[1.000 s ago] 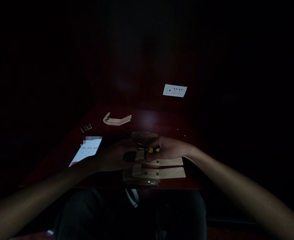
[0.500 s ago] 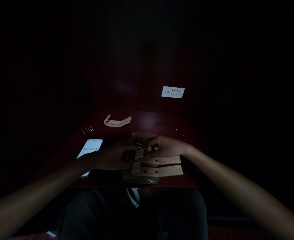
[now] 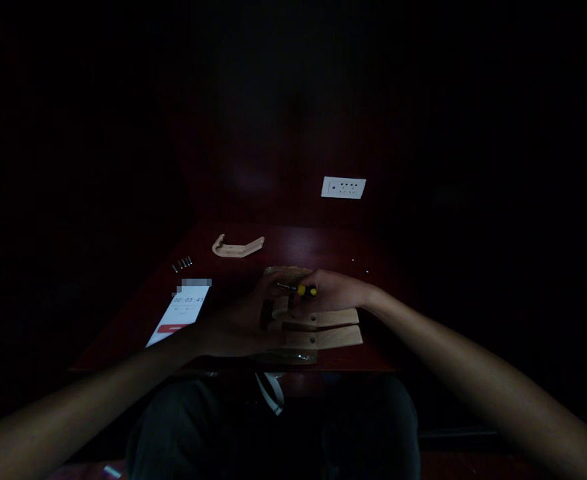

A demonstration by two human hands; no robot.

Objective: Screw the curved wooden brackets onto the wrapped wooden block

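My right hand (image 3: 326,291) is closed around a yellow and black screwdriver (image 3: 300,289), whose metal shaft points left. Below it lie two pale wooden pieces side by side, a rear one (image 3: 340,317) and a front one (image 3: 343,337), each with dark round spots. My left hand (image 3: 243,323) reaches over their left ends, its thumb and fingers apart around them; whether it grips them is too dark to tell. A brown, shiny wrapped block (image 3: 303,357) shows under the wooden pieces.
A curved wooden piece (image 3: 238,251) lies at the back left of the dark red table (image 3: 303,240). Several metal screws (image 3: 182,263) are left of it, above a lit phone (image 3: 186,313). Two tiny bits lie at the right. A white socket (image 3: 344,187) is on the wall.
My left hand has come down and forward over the left ends of the wooden pieces. The screwdriver has tilted and lifted slightly in my right hand. The view has shifted a little.
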